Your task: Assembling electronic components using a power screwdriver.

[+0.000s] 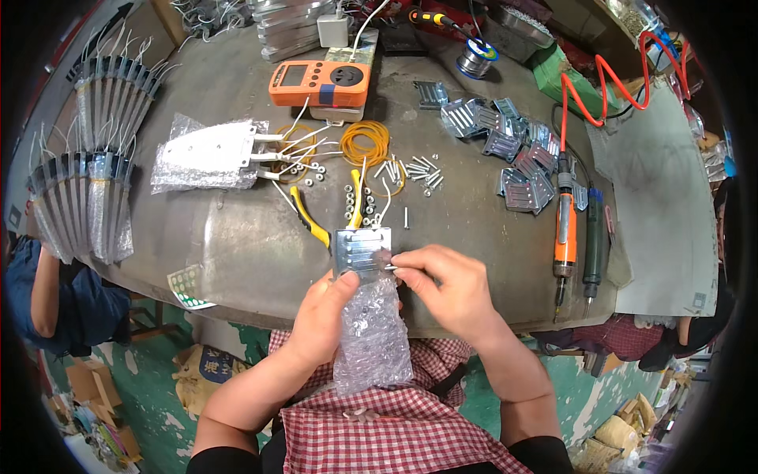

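Observation:
A bubble-wrapped part [371, 336] rests upright before me, a slotted silvery metal bracket [359, 257] lying over its top end. My left hand [320, 320] grips it from the left, thumb pressed on the bracket's lower edge. At the bracket's right edge, my right hand [454, 288] pinches a small shiny screw [390, 268] between thumb and fingertips. White wires [384, 207] come out of the part's far end. Beyond it lie yellow-handled pliers [312, 220], small nuts [349, 209], a single screw [406, 217] and a pile of screws [424, 171].
An orange meter [320, 85] stands at the back, near yellow rubber bands [365, 143]. Left are a wrapped white part [205, 158] and bundled wired strips [83, 201]. Right are loose brackets [525, 186], an orange electric screwdriver [565, 229] and a dark one [592, 253].

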The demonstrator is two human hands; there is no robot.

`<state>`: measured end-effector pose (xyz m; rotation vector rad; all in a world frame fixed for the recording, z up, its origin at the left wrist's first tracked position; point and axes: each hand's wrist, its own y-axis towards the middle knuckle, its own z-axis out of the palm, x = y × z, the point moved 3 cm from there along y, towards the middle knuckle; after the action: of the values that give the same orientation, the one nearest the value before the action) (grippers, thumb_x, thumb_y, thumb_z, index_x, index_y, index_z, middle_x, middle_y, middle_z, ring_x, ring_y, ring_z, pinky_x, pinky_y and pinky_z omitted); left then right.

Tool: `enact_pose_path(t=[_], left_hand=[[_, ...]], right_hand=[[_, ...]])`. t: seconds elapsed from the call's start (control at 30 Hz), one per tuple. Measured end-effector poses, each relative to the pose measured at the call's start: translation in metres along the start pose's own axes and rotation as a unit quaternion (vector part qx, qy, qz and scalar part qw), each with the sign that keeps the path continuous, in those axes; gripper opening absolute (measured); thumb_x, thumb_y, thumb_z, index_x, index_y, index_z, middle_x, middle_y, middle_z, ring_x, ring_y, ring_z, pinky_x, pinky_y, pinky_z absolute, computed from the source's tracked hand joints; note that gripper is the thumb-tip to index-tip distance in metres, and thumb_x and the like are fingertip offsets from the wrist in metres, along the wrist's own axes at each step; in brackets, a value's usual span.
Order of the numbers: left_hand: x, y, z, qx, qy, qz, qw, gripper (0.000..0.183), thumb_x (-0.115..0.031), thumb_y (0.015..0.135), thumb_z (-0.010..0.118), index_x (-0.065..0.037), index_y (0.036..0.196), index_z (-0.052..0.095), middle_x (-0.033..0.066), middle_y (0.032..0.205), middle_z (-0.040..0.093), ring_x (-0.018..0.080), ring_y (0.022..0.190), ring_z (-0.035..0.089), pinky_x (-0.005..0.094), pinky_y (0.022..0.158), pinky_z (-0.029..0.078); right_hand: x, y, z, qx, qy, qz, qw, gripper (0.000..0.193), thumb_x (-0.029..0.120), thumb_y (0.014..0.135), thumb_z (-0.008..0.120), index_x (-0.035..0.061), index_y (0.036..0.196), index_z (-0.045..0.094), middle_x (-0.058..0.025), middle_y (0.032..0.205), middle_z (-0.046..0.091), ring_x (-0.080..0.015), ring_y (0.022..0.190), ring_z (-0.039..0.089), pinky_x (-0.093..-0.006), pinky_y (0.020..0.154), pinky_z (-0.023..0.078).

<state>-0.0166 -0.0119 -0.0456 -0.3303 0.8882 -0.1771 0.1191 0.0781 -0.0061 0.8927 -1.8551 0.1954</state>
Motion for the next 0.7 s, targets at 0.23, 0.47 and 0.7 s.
enact_pose_path(t=[0.23, 0.47, 0.7], left_hand=[[-0.014, -0.022, 0.009, 0.000, 0.431, 0.240, 0.870, 0.042, -0.019, 0.088, 0.052, 0.005, 0.122, 0.046, 0.0207, 0.111, 0.054, 0.0295, 0.100, 0.057, 0.0340, 0.086, 0.043], [-0.009, -0.026, -0.006, 0.040, 0.343, 0.193, 0.918, 0.046, -0.028, 0.091, 0.045, 0.005, 0.123, 0.044, 0.0195, 0.117, 0.053, 0.0278, 0.102, 0.057, 0.0354, 0.088, 0.044], [-0.023, -0.012, -0.023, -0.080, -0.049, 0.060, 0.994, 0.050, -0.031, 0.086, 0.040, 0.005, 0.120, 0.042, 0.0229, 0.109, 0.057, 0.0265, 0.082, 0.063, 0.0381, 0.069, 0.054]], right_hand=[[0.018, -0.007, 0.003, 0.072, -0.084, 0.095, 0.989, 0.020, 0.008, 0.076, 0.067, 0.0018, 0.087, 0.051, -0.0134, 0.074, 0.061, -0.0242, 0.065, 0.061, -0.0311, 0.056, 0.047], [-0.004, 0.014, 0.007, 0.171, 0.163, 0.240, 0.942, 0.030, 0.013, 0.072, 0.075, 0.0015, 0.091, 0.054, -0.0059, 0.072, 0.061, -0.0079, 0.067, 0.056, -0.0248, 0.059, 0.045], [-0.027, 0.059, 0.016, 0.098, -0.317, -0.206, 0.921, 0.027, -0.003, 0.065, 0.061, 0.0060, 0.090, 0.055, -0.0074, 0.084, 0.054, -0.0271, 0.083, 0.057, -0.0364, 0.067, 0.048]])
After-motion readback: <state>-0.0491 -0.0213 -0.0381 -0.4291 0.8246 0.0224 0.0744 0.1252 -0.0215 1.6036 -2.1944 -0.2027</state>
